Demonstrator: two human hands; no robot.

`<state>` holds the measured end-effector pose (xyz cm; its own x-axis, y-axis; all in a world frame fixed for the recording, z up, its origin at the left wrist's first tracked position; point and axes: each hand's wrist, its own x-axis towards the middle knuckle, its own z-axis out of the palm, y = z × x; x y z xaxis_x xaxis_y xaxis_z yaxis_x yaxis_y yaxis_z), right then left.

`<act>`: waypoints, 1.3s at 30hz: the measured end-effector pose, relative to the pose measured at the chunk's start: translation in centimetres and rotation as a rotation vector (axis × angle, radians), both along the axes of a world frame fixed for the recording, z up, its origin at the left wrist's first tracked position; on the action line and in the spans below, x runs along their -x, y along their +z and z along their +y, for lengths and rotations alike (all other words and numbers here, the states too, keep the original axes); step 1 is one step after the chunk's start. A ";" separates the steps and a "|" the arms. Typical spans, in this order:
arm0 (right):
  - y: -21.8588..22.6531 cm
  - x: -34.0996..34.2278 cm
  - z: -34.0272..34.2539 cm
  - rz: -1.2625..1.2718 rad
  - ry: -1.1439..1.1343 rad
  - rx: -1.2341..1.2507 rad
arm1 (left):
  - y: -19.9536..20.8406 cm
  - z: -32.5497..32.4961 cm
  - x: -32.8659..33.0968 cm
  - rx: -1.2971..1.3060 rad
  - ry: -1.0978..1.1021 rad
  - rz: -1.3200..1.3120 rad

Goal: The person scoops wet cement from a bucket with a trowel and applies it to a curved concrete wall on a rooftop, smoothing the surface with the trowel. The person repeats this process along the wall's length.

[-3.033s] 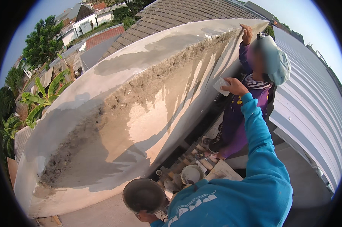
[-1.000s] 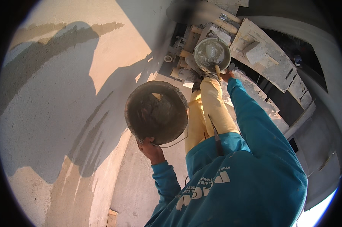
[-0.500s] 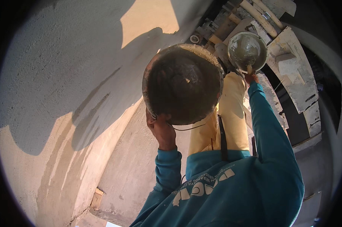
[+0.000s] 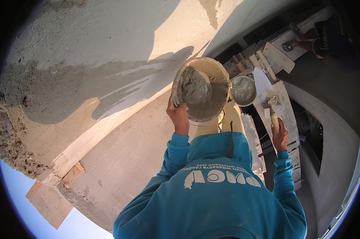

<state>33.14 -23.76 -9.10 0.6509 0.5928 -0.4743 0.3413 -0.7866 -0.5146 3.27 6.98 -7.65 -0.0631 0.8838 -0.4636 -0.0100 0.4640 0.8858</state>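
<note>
My left hand (image 4: 179, 117) grips the near left rim of a round bucket (image 4: 219, 73), thumb over the edge. Wet grey mortar (image 4: 194, 85) is heaped against the left side of its inside. In my right hand (image 4: 280, 135), closed round the pale handle, is a pointed trowel (image 4: 262, 84) with its blade directed away from me. Some mortar sticks to the blade near the handle. Just left of the blade, beyond the held bucket, stands a smaller bucket (image 4: 243, 104) with pale greyish, wet-looking contents.
A rough plastered wall (image 4: 96, 36) with dark wet streaks rises at the left, with a ledge along its foot. Worn boards (image 4: 285, 107) run along the right, beside dark gaps. Wooden poles (image 4: 266, 65) lie beyond. Another person (image 4: 335, 40) is at the far right.
My right hand has brought the trowel out of the smaller bucket and nearer to me, to the right. The held bucket now shows its mortar in sunlight. My view has shifted.
</note>
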 end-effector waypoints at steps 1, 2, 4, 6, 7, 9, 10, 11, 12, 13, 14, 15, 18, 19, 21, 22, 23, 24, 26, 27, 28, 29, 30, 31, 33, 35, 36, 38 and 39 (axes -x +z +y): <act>3.7 -0.9 1.7 0.017 0.113 -0.081 | 0.8 -0.3 0.3 0.004 0.022 -0.015; 6.8 -1.9 3.9 0.033 0.230 -0.167 | 1.7 -0.3 0.4 0.000 0.045 -0.034; 9.9 -2.7 7.3 -0.027 0.433 -0.173 | 3.4 -0.5 0.6 -0.032 0.060 -0.067; 13.0 -1.8 12.7 -0.135 0.669 -0.247 | 5.9 -0.8 1.1 -0.066 0.062 -0.072; 14.2 -0.7 15.6 -0.145 0.776 -0.220 | 7.2 -1.0 1.3 -0.079 0.069 -0.063; 14.5 1.6 20.7 -0.234 0.952 -0.188 | 9.4 -1.8 1.4 -0.130 0.087 -0.048; 13.2 3.4 22.1 -0.312 1.023 -0.178 | 10.2 -2.1 1.6 -0.163 0.101 -0.046; 12.2 5.2 22.7 -0.339 1.058 -0.217 | 10.6 -2.4 1.8 -0.197 0.119 -0.041; 11.1 7.0 23.1 -0.362 1.088 -0.257 | 10.6 -2.7 2.4 -0.224 0.153 -0.039; 10.8 8.2 23.5 -0.379 1.121 -0.298 | 10.3 -3.3 3.3 -0.249 0.189 -0.034; 11.3 8.9 23.6 -0.376 1.206 -0.274 | 10.4 -3.7 4.0 -0.268 0.228 -0.036; 12.0 9.4 23.0 -0.375 1.289 -0.245 | 10.7 -4.0 4.7 -0.287 0.258 -0.037; 14.2 10.3 22.4 -0.347 1.463 -0.225 | 12.5 -5.2 6.3 -0.313 0.336 -0.030; 16.2 10.6 23.0 -0.316 1.484 -0.221 | 13.0 -5.6 6.7 -0.315 0.362 -0.003; 18.2 10.9 23.6 -0.205 1.503 -0.213 | 13.1 -6.4 7.2 -0.325 0.407 0.017; 18.6 11.1 24.0 -0.130 1.510 -0.219 | 12.7 -6.7 7.5 -0.344 0.436 0.010; 18.9 11.3 24.3 -0.061 1.510 -0.227 | 12.5 -7.0 7.7 -0.369 0.461 -0.001; 18.5 11.4 24.8 -0.094 1.561 -0.230 | 12.4 -7.4 7.8 -0.362 0.491 0.001; 17.2 11.8 26.2 -0.158 1.659 -0.231 | 12.4 -8.0 8.2 -0.344 0.547 0.003; 17.3 12.0 26.9 -0.233 1.656 -0.225 | 12.2 -8.3 8.2 -0.369 0.550 0.023; 17.7 12.2 27.6 -0.308 1.651 -0.220 | 12.1 -8.4 8.3 -0.394 0.551 0.044; 18.3 12.4 28.6 -0.382 1.659 -0.216 | 11.8 -8.6 8.3 -0.416 0.567 0.066; 19.0 12.6 29.4 -0.399 1.641 -0.227 | 12.0 -8.9 8.3 -0.443 0.583 0.069; 19.9 12.6 30.3 -0.416 1.622 -0.239 | 12.4 -9.0 8.2 -0.471 0.598 0.072; 22.1 12.4 31.3 -0.448 1.581 -0.279 | 13.2 -9.0 7.9 -0.499 0.615 0.103; 22.1 12.1 31.8 -0.534 1.632 -0.325 | 13.8 -8.9 7.8 -0.495 0.615 0.165; 22.1 12.0 32.0 -0.577 1.653 -0.349 | 14.4 -8.9 7.6 -0.504 0.613 0.170; 21.5 12.7 32.0 -0.557 1.723 -0.148 | 15.4 -9.0 7.0 -0.523 0.607 0.180; 21.1 13.2 31.9 -0.546 1.753 -0.046 | 15.1 -9.1 7.1 -0.538 0.592 0.220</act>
